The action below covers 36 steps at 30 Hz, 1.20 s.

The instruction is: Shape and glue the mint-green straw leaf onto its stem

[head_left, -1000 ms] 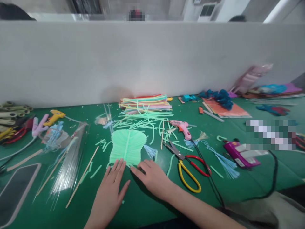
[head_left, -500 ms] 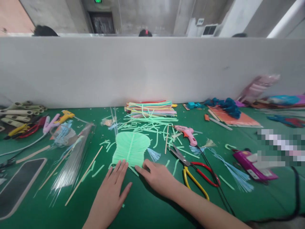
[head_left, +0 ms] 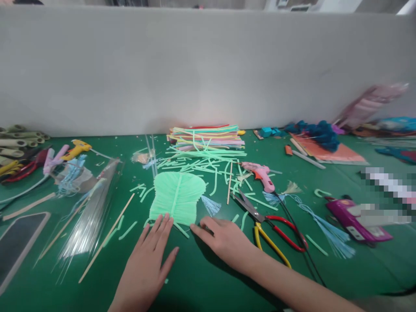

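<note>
A light green leaf shape [head_left: 177,197] made of fuzzy pipe cleaners lies flat on the table, a raised rib down its middle. My left hand [head_left: 151,247] is spread flat, its fingertips resting on the leaf's lower left edge. At the lower right corner, my right hand [head_left: 224,240] touches or nearly touches the leaf with one outstretched fingertip; its other fingers are bent, with a gap showing between them, and nothing is visible in it. A short green stem end sticks out below the leaf between both hands.
Behind the leaf lie cut green pieces and a bundle of coloured pipe cleaners [head_left: 208,138]. To the right are scissors [head_left: 260,216], a pink glue gun [head_left: 261,175] and blue tassels [head_left: 334,236]. Leftward lie thin sticks [head_left: 107,238], clear wrapping [head_left: 84,229] and a phone [head_left: 21,247].
The camera view has tilted down. My right hand has slid slightly to the right along the leaf's lower edge, while my left hand stays in place.
</note>
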Tool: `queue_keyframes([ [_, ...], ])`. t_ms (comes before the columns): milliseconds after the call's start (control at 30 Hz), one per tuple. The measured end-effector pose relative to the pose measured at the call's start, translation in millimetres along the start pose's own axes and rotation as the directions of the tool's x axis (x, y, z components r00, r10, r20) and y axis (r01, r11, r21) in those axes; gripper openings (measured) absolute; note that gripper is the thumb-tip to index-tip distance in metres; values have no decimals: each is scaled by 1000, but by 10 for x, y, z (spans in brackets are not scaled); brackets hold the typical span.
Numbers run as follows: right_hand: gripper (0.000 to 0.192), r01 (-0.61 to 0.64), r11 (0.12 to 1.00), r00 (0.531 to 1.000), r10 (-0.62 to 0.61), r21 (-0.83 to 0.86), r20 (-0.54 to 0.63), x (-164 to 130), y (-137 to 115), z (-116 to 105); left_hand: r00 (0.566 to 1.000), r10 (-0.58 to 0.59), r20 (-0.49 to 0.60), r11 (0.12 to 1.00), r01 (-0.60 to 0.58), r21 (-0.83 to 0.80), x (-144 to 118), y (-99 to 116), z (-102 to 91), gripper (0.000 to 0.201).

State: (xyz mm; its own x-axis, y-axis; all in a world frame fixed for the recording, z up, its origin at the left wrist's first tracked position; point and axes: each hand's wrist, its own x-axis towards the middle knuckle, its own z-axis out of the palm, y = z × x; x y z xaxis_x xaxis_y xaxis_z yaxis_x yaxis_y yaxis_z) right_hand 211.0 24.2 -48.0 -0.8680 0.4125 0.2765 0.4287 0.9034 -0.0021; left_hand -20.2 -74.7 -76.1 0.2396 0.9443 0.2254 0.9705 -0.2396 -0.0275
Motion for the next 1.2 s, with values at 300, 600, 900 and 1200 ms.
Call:
queue_keyframes([
  [300,31,-3,1000,1000,3,-19,8,-68,32,-29,997,35,-63,999,-37,-23,9,-2,28,66],
  [600,31,-25,998,1000,25,-58,-14,0,-135,-57,996,32,-82,997,-38,-64,19,0,39,68],
  [900,32,-159,977,972,180,140,-153,-103,-185,-138,802,-582,-133,784,510,-353,-87,-154,-142,49],
  [1200,35,-343,829,924,382,442,0,24,-371,-58,726,-661,189,582,655,-482,303,-434,-297,64],
])
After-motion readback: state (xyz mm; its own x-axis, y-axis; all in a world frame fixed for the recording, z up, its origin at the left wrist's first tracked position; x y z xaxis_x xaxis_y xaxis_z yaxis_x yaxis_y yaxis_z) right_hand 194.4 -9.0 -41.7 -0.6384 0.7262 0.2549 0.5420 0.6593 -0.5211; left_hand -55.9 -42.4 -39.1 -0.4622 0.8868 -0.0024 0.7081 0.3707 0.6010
